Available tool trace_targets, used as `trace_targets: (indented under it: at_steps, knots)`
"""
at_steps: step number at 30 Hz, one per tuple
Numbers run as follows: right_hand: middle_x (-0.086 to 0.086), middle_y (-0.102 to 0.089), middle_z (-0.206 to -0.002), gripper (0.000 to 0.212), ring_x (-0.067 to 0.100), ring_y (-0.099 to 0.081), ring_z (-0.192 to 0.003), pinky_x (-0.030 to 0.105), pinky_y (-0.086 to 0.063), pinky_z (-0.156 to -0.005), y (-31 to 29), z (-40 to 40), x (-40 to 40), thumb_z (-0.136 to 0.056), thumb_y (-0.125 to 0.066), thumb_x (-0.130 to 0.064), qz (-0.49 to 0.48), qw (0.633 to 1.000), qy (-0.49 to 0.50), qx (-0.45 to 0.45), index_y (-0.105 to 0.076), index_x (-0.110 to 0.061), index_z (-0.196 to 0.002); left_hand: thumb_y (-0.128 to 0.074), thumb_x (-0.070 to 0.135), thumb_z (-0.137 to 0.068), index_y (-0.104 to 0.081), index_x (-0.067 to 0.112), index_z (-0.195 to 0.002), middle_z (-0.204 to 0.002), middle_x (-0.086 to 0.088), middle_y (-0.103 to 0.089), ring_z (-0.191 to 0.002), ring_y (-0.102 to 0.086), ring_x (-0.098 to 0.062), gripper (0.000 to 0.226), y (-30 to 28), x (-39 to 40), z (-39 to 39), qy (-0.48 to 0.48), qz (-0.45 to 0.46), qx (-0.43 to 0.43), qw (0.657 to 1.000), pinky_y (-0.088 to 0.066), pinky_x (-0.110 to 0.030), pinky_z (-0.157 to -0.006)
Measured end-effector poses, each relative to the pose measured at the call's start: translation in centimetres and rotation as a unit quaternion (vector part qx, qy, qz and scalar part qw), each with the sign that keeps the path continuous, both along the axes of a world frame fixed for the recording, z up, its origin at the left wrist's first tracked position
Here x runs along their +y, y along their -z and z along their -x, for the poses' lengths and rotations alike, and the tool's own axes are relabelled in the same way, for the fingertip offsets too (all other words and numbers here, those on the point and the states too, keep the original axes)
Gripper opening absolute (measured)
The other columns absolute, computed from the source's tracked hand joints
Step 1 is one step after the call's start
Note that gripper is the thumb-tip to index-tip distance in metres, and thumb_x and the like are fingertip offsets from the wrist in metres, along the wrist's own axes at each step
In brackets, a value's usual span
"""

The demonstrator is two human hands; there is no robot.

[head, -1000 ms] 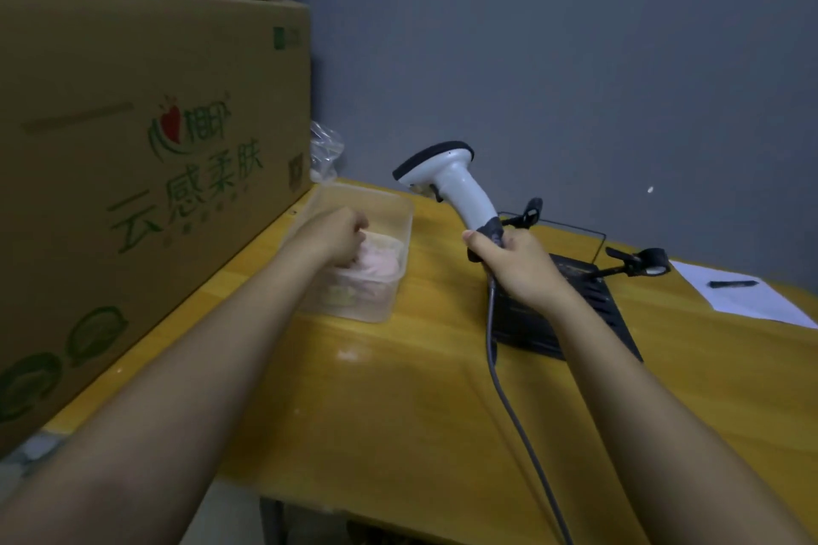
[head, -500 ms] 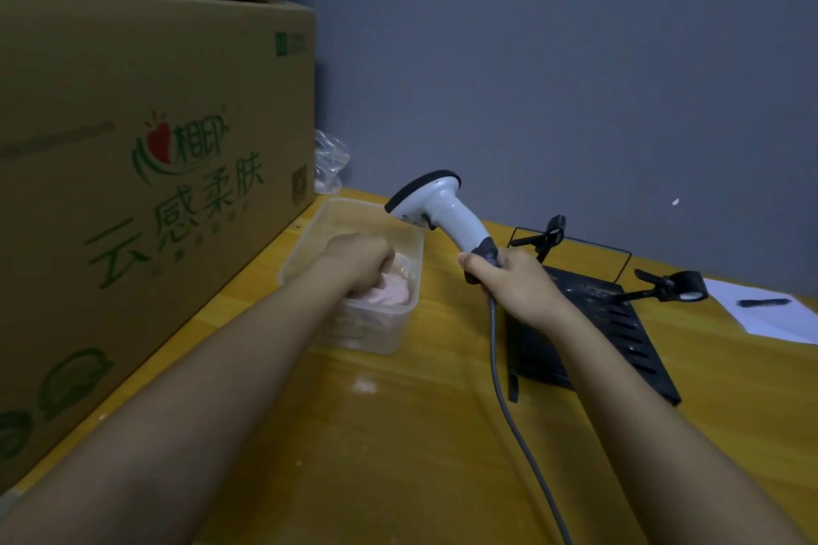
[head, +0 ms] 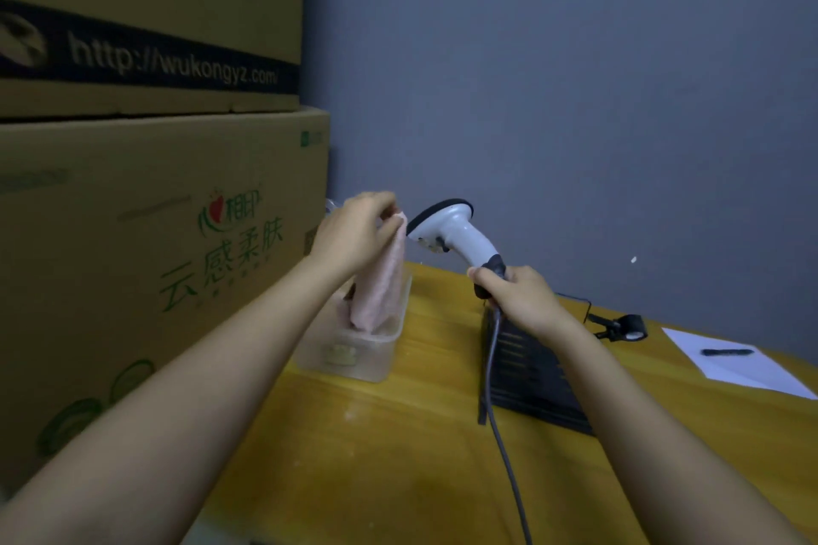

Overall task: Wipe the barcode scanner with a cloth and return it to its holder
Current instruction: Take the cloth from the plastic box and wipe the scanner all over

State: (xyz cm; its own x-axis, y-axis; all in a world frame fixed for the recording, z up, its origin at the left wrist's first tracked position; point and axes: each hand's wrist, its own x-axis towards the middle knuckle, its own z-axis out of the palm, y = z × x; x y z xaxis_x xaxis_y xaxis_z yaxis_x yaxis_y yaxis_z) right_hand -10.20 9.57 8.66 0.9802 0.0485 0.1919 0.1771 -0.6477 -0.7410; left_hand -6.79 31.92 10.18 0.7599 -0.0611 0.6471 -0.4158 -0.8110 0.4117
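My right hand (head: 520, 296) grips the dark handle of a white barcode scanner (head: 456, 230), whose head points left, raised above the table. Its grey cable (head: 500, 420) hangs down toward the near edge. My left hand (head: 354, 232) pinches the top of a pink cloth (head: 380, 283) just left of the scanner head; the cloth hangs down into a clear plastic tub (head: 354, 354). Cloth and scanner head are almost touching. A black flat base (head: 531, 376) lies under my right wrist, with a black ring clip (head: 624, 327) on a thin arm behind it.
Stacked cardboard boxes (head: 146, 243) wall off the left side. The yellow wooden table (head: 398, 447) runs to a grey wall behind. A white sheet of paper (head: 735, 363) with a black pen (head: 726, 352) lies at the far right.
My left hand has lifted the pink cloth out of the tub and up beside the scanner head. My right hand has raised the scanner a little.
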Motion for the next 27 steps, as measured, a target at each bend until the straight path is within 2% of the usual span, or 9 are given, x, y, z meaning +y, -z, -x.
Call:
trace_targets:
  at_steps: [4,8,11,14,17,19,21,23,27]
  knots:
    - [0.011,-0.038,-0.055,0.042,0.018,-0.036,-0.049,0.03,-0.027,-0.052,-3.6,3.3,-2.2,-0.085,-0.058,-0.04,0.005,0.999,0.005,-0.043,-0.041,-0.011,-0.061,-0.056,0.027,-0.088,-0.061,0.013,-0.084,-0.086,-0.001,-0.067,-0.076,-0.066,-0.025,0.015,-6.5,-2.6,3.5,0.096,0.113,-0.038,0.988,-0.055,-0.039,-0.071]
    - [0.012,-0.04,-0.057,0.038,0.017,-0.037,-0.05,0.029,-0.028,-0.051,-6.2,6.4,-4.9,-0.085,-0.058,-0.039,0.011,0.996,0.009,-0.083,-0.045,-0.011,-0.062,-0.057,0.025,-0.087,-0.056,0.017,-0.079,-0.082,0.004,-0.063,-0.077,-0.066,-0.022,0.011,-11.3,-5.9,6.9,0.123,0.146,-0.074,0.979,-0.055,-0.04,-0.075]
    - [0.012,-0.039,-0.06,0.033,0.017,-0.036,-0.052,0.028,-0.027,-0.052,-6.9,8.3,-6.8,-0.085,-0.059,-0.04,0.0,0.995,0.014,-0.097,-0.049,-0.014,-0.067,-0.057,0.022,-0.087,-0.053,0.016,-0.076,-0.08,0.002,-0.061,-0.077,-0.065,-0.027,0.013,-12.0,-8.1,8.6,0.138,0.154,-0.063,0.976,-0.056,-0.041,-0.075]
    - [0.008,-0.041,-0.056,0.038,0.014,-0.037,-0.044,0.021,-0.026,-0.042,-6.3,9.9,-8.5,-0.086,-0.059,-0.039,0.013,0.994,0.031,-0.101,-0.046,-0.011,-0.064,-0.059,0.019,-0.087,-0.058,0.011,-0.078,-0.076,0.007,-0.059,-0.073,-0.067,-0.033,0.012,-10.3,-9.9,9.7,0.179,0.182,-0.024,0.966,-0.058,-0.048,-0.072]
    - [0.007,-0.046,-0.058,0.039,0.018,-0.046,-0.05,0.026,-0.031,-0.049,-4.5,11.5,-9.9,-0.085,-0.058,-0.042,0.034,0.996,0.034,-0.081,-0.048,-0.011,-0.064,-0.057,0.025,-0.087,-0.054,0.023,-0.072,-0.079,0.009,-0.059,-0.082,-0.066,-0.028,0.016,-7.3,-11.1,10.7,0.179,0.194,0.01,0.965,-0.056,-0.052,-0.077]
    - [0.001,-0.042,-0.053,0.041,0.015,-0.039,-0.047,0.028,-0.027,-0.048,-2.7,12.6,-10.7,-0.085,-0.059,-0.042,0.059,0.995,0.042,-0.063,-0.045,-0.013,-0.06,-0.055,0.029,-0.088,-0.05,0.028,-0.072,-0.08,0.009,-0.057,-0.084,-0.066,-0.025,0.017,-5.0,-11.8,11.6,0.177,0.22,0.047,0.958,-0.057,-0.049,-0.078]
    - [-0.002,-0.034,-0.049,0.045,0.013,-0.032,-0.043,0.029,-0.023,-0.048,-0.6,13.6,-11.2,-0.084,-0.059,-0.044,0.084,0.994,0.047,-0.048,-0.036,-0.016,-0.057,-0.054,0.027,-0.09,-0.051,0.023,-0.075,-0.082,0.003,-0.056,-0.079,-0.066,-0.022,0.016,-2.7,-12.4,12.5,0.19,0.265,0.09,0.941,-0.06,-0.042,-0.073]
    - [-0.001,-0.035,-0.05,0.046,0.015,-0.033,-0.046,0.031,-0.025,-0.052,1.5,14.4,-11.6,-0.081,-0.058,-0.049,0.119,0.991,0.053,-0.035,-0.036,-0.017,-0.058,-0.054,0.024,-0.091,-0.051,0.017,-0.078,-0.085,-0.003,-0.056,-0.081,-0.066,-0.024,0.015,-0.5,-12.6,13.4,0.197,0.29,0.113,0.93,-0.061,-0.037,-0.068]
    - [-0.002,-0.036,-0.051,0.047,0.016,-0.034,-0.046,0.031,-0.022,-0.05,5.0,15.3,-11.8,-0.082,-0.057,-0.051,0.184,0.981,0.059,-0.019,-0.035,-0.017,-0.058,-0.052,0.04,-0.082,-0.049,0.023,-0.074,-0.084,-0.009,-0.061,-0.089,-0.065,-0.032,0.019,4.2,-12.0,14.1,0.194,0.301,0.168,0.918,-0.056,-0.052,-0.082]
